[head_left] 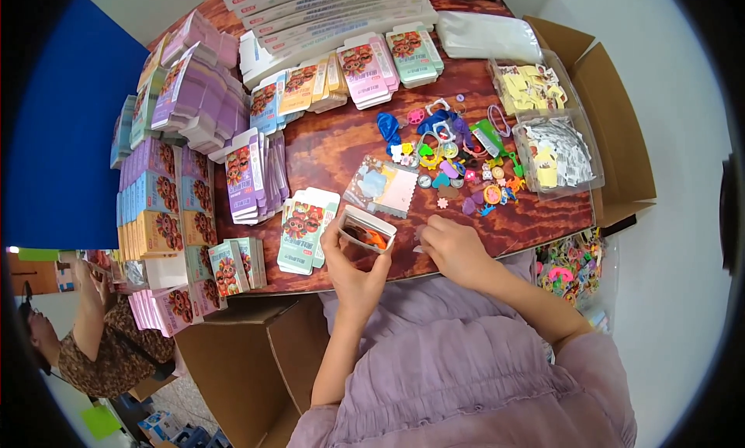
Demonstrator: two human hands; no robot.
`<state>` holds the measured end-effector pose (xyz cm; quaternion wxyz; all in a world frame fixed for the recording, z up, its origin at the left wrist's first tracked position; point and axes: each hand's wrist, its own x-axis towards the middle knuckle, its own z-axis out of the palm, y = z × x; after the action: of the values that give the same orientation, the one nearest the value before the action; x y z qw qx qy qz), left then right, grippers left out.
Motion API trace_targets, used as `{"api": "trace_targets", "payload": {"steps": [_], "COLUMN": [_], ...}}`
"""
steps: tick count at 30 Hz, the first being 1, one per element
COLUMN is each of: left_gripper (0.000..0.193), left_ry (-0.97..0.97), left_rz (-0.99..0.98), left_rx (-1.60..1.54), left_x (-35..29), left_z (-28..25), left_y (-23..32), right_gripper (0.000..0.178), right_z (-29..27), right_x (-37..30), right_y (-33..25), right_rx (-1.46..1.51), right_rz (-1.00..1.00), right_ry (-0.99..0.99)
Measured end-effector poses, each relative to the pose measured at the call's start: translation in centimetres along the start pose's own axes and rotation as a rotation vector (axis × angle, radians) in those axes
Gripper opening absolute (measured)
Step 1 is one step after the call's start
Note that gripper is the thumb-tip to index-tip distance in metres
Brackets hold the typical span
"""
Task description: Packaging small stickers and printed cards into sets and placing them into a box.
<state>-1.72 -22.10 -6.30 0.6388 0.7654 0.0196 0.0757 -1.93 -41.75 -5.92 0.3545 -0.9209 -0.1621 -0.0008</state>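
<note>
My left hand (355, 276) grips a small open carton (369, 217), its open end facing up. An orange piece (377, 239) and something dark show inside it. My right hand (458, 252) is just right of the carton, over the table's near edge, with its fingers bent together. A small whitish bit shows by its fingertips; what it is I cannot make out. Beyond the carton lies a clear packet (384, 185) with pale blue and pink contents. Left of the carton are flat green cartons (301, 232). Assorted small toys and trinkets (448, 172) are spread beyond my right hand.
Stacked, colourful cartons (167, 184) line the left side, with more flat cartons (369, 67) at the back. Two clear tubs (601, 176) of small packets stand at right beside a cardboard box (628, 122). Another cardboard box (233, 362) stands below the table; a person (109, 339) is at far left.
</note>
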Motion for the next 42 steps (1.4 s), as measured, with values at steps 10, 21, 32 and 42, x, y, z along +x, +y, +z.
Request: {"api": "trace_targets", "payload": {"steps": [10,21,32,42], "left_gripper": [0.076,0.079,0.057,0.049], "left_ry": [-0.026,-0.038,-0.332,-0.482], "left_rz": [0.277,0.1,-0.021,-0.245], "left_rx": [0.406,0.272,-0.193,-0.324], "left_x": [0.2,-0.7,0.2,0.5], "left_z": [0.8,0.9,0.2,-0.5], "left_y": [0.2,0.3,3.4,3.4], "right_gripper": [0.016,0.028,0.013,0.014], "right_z": [-3.0,-1.8,-3.4,-3.4], "right_x": [4.7,3.4,2.8,2.7], "right_y": [-6.6,-4.2,-1.9,-2.1], "right_rx": [-0.005,0.414,0.696,0.734], "right_rz": [-0.156,-0.041,0.056,0.133], "right_ry": [0.241,0.246,0.216,0.165]}}
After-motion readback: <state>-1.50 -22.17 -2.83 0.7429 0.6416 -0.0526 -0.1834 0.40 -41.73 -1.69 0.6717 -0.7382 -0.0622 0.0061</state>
